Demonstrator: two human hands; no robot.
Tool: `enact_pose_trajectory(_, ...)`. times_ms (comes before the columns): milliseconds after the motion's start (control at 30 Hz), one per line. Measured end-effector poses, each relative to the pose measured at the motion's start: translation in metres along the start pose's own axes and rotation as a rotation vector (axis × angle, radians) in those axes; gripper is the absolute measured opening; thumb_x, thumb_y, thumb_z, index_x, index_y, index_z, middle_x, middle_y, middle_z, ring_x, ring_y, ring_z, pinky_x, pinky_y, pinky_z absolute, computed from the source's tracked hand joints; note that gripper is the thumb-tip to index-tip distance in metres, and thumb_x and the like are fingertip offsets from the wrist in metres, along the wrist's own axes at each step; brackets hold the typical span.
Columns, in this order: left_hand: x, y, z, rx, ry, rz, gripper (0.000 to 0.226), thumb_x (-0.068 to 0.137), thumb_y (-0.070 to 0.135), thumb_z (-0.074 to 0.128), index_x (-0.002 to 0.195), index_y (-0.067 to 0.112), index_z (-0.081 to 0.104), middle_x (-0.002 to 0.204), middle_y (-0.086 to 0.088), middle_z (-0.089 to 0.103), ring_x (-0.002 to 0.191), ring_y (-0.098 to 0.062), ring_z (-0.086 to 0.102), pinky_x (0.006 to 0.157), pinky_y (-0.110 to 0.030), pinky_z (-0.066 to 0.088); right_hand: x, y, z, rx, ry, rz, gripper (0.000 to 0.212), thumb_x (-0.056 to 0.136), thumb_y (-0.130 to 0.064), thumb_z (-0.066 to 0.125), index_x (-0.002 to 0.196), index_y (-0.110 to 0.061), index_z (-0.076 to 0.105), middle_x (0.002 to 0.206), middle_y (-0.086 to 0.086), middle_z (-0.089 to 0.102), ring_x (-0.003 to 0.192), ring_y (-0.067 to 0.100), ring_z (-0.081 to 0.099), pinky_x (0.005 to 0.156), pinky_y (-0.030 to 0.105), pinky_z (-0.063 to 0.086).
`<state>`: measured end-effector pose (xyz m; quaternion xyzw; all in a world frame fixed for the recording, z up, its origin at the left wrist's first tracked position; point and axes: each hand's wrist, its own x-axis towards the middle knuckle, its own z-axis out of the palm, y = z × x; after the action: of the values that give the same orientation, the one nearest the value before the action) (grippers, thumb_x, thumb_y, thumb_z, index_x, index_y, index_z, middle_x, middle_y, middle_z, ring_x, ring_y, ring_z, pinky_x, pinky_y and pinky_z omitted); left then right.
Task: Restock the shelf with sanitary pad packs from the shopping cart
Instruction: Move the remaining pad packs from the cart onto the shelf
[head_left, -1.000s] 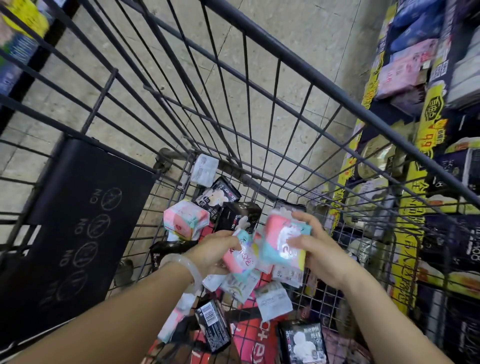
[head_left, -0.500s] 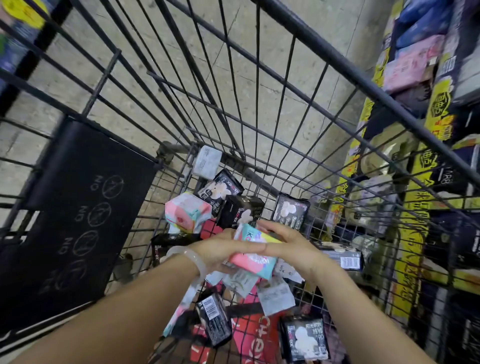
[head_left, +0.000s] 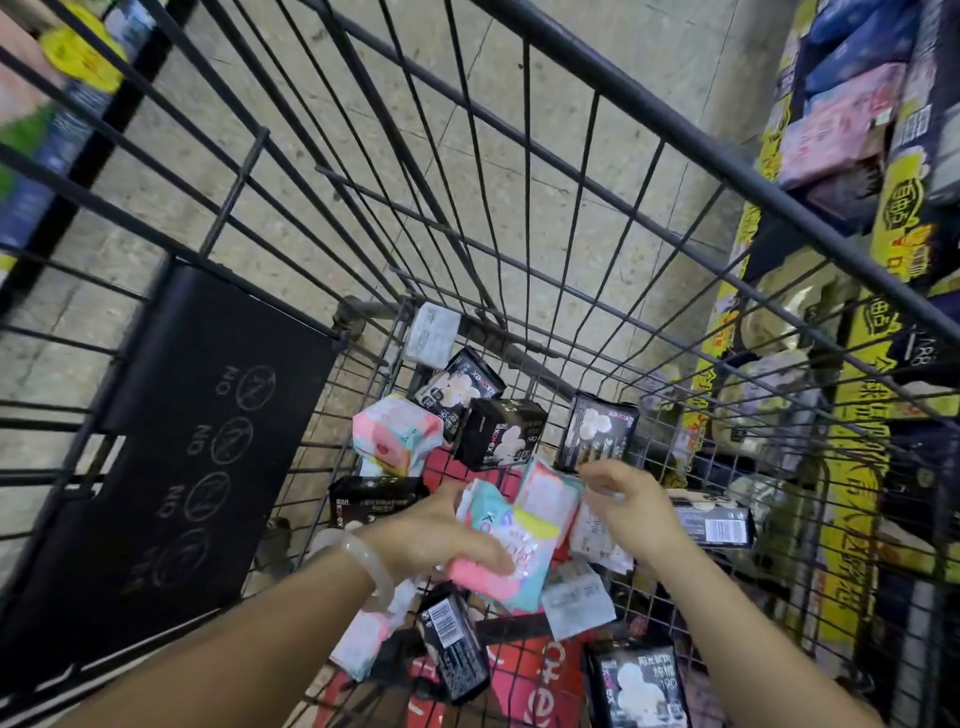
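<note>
Cart: the wire shopping cart fills the view, and both arms reach down into it.
Child-seat flap: a black panel with "NO" signs stands on the cart's left side.
Loose packs: black packs lie on the cart bottom beyond the hands, one more leans at the right wire wall, and another lies at the near edge. A pink and teal pack lies left of the black ones.
In the way: the cart's right wire wall stands between the hands and the shelf, which is outside the cart on that side and shows yellow labels and packs.
Left hand: the left hand, with a pale bracelet on the wrist, is closed around a pink, teal and yellow pad pack, thumb on top.
Second pack: another pink pad pack lies just behind the held one, touching it.
Right hand: the right hand is at the right edge of this second pack, fingers bent; I cannot tell if it grips it.
Where the packs are: both are above the middle of the cart bottom, between the two hands.
</note>
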<state>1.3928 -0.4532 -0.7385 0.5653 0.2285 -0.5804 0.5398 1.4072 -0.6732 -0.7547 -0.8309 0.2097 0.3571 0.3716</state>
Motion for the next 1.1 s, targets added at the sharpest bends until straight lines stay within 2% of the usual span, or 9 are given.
enact_pose_trajectory(133,0.000,-0.011,-0.011,0.116,0.026,-0.051,0.098,0.049,0.018,0.084,0.133,0.021,0.034,0.115,-0.005,0.064,0.104,-0.021,0.065,0.091,-0.037,0.054,0.010,0.006,0.030,-0.624,-0.169,-0.160,0.090,0.076,-0.033,0.073,0.147,-0.027,0.018,0.143,0.002,0.042,0.128,0.026,0.038,0.103,0.038,0.034)
enact_pose_trajectory(233,0.003,-0.014,-0.009,0.147,0.020,-0.065,0.106,0.050,0.017,0.085,0.138,0.021,0.028,0.117,-0.004,0.062,0.105,-0.019,0.063,0.090,-0.033,0.054,0.015,0.008,0.048,-0.896,-0.023,-0.197,0.100,0.076,-0.054,0.066,0.148,-0.028,0.002,0.141,0.000,0.041,0.126,0.025,0.035,0.100,0.038,0.029)
enact_pose_trajectory(333,0.003,-0.013,-0.009,0.070,0.034,-0.059,0.096,0.055,0.014,0.084,0.133,0.020,0.028,0.115,-0.006,0.062,0.102,-0.020,0.064,0.086,-0.031,0.055,0.017,0.008,0.052,-0.866,0.079,-0.194,0.093,0.074,-0.054,0.067,0.146,-0.023,0.016,0.135,0.002,0.045,0.123,0.024,0.040,0.100,0.038,0.029)
enact_pose_trajectory(467,-0.006,-0.009,-0.009,-0.080,0.070,0.004,0.072,0.053,0.015,0.079,0.117,0.016,0.047,0.116,-0.011,0.065,0.100,-0.022,0.067,0.090,-0.039,0.054,0.006,-0.014,0.016,0.175,-0.061,0.025,0.071,0.072,-0.021,0.075,0.132,-0.012,0.037,0.110,0.003,0.057,0.096,0.021,0.060,0.073,0.028,0.051)
enact_pose_trajectory(600,-0.001,-0.006,0.000,-0.318,0.160,0.046,0.068,0.051,0.018,0.083,0.113,0.017,0.054,0.107,-0.008,0.070,0.094,-0.021,0.067,0.076,-0.035,0.055,-0.019,-0.024,-0.026,1.106,-0.522,0.255,0.040,0.075,-0.031,0.053,0.108,-0.009,0.061,0.086,0.009,0.068,0.068,0.020,0.066,0.067,0.038,0.056)
enact_pose_trajectory(733,0.012,0.006,0.016,-0.445,0.194,0.072,0.037,0.067,0.025,0.078,0.099,0.013,0.064,0.093,-0.005,0.067,0.085,-0.016,0.063,0.075,-0.032,0.050,-0.025,-0.014,-0.023,0.946,-0.500,0.284,0.032,0.094,-0.028,0.035,0.098,-0.012,0.063,0.084,0.009,0.064,0.067,0.018,0.059,0.065,0.032,0.050)
enact_pose_trajectory(800,0.020,0.007,0.019,-0.411,0.211,0.088,0.055,0.065,0.025,0.081,0.112,0.013,0.057,0.104,-0.005,0.067,0.089,-0.015,0.066,0.072,-0.031,0.051,-0.022,-0.011,-0.022,0.792,-0.387,0.171,0.019,0.094,-0.007,0.045,0.108,-0.016,0.055,0.083,0.005,0.060,0.065,0.015,0.056,0.060,0.026,0.046)
enact_pose_trajectory(967,0.035,0.006,0.028,-0.309,0.199,0.124,0.084,0.052,0.012,0.088,0.126,0.016,0.049,0.118,-0.009,0.064,0.100,-0.023,0.069,0.074,-0.036,0.060,-0.018,-0.006,-0.016,0.391,-0.230,-0.071,0.067,0.081,0.017,0.048,0.116,-0.040,0.047,0.106,0.005,0.056,0.073,0.018,0.054,0.053,0.021,0.044)
enact_pose_trajectory(1100,0.037,0.009,0.026,-0.284,0.210,0.098,0.075,0.061,0.013,0.086,0.124,0.017,0.045,0.115,-0.007,0.065,0.096,-0.022,0.069,0.074,-0.033,0.060,-0.004,-0.004,-0.010,0.074,-0.070,-0.045,0.044,0.085,0.008,0.044,0.113,-0.022,0.059,0.115,0.015,0.060,0.078,0.021,0.053,0.060,0.026,0.042)
